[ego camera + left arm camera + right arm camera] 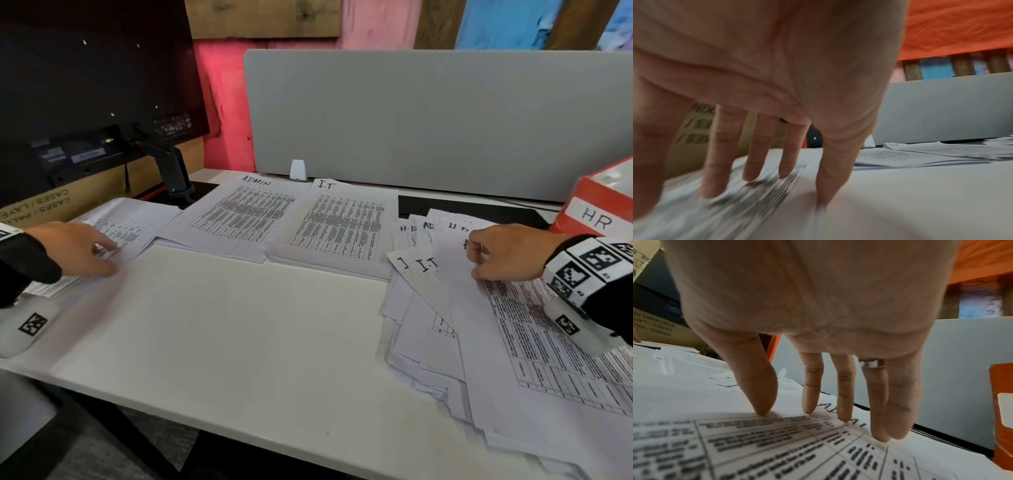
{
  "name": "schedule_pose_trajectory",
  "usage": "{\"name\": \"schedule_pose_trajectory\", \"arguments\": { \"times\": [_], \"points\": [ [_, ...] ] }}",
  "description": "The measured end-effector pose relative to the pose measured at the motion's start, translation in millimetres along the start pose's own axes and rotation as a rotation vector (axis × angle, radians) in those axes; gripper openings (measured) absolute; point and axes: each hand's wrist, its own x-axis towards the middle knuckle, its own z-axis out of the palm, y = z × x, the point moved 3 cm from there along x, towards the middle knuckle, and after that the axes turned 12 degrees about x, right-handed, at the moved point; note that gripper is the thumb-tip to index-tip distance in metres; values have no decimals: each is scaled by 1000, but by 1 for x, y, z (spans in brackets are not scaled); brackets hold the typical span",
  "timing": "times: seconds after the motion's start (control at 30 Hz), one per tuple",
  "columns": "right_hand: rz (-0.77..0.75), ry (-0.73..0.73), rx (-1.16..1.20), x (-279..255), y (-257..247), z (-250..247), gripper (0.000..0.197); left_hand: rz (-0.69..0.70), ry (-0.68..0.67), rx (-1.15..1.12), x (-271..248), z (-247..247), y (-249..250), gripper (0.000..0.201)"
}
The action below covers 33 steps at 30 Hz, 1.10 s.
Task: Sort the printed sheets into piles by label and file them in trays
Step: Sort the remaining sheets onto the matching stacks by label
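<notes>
Right grip (503, 251) presses loose sheets (445, 308) beside orange HR tray (596, 205).

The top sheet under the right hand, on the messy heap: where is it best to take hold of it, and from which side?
Probably at its far edge, by the handwritten label, coming from above. The top sheet lies flat on the loose heap, so the right hand, whose fingertips already touch it there, could slide it off and pinch it.
</notes>
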Motion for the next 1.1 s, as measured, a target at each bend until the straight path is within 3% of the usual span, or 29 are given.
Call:
{"name": "schedule_pose_trajectory", "arguments": {
  "times": [0.1, 0.17, 0.27, 0.33, 0.4, 0.47, 0.63, 0.73, 0.87, 0.93, 1.1],
  "points": [
    [4, 17, -4, -4, 0, -4, 17, 10, 50, 88, 46, 0, -6, 92],
    [-43, 72, -3, -6, -6, -10, 21, 57, 153, 167, 26, -37, 32, 93],
    [-142, 97, 85, -6, -22, -20, 38, 252, 307, 142, -45, -99, 129, 60],
    [-109, 29, 68, 0, -28, -26, 59, 432, 376, 47, -80, -131, 198, 41],
    [7, -45, -2, 5, -25, -29, 86, 590, 423, -42, -100, -151, 259, 38],
    [98, -85, -11, 11, -15, -30, 102, 692, 426, -98, -105, -162, 310, 43],
    [129, -116, 106, 17, 12, -23, 104, 823, 320, -104, -106, -165, 407, 52],
    [119, -83, 177, 18, 27, -17, 106, 880, 261, -89, -98, -160, 434, 53],
    [133, -67, 254, 28, 48, -12, 131, 851, 297, -35, -93, -163, 446, 65],
    [131, -17, 268, 29, 51, -17, 115, 866, 280, -32, -92, -166, 451, 67],
    [-32, 361, 341, 24, 59, -35, 28, 894, 249, -4, -88, -167, 451, 61]
  ]
}}
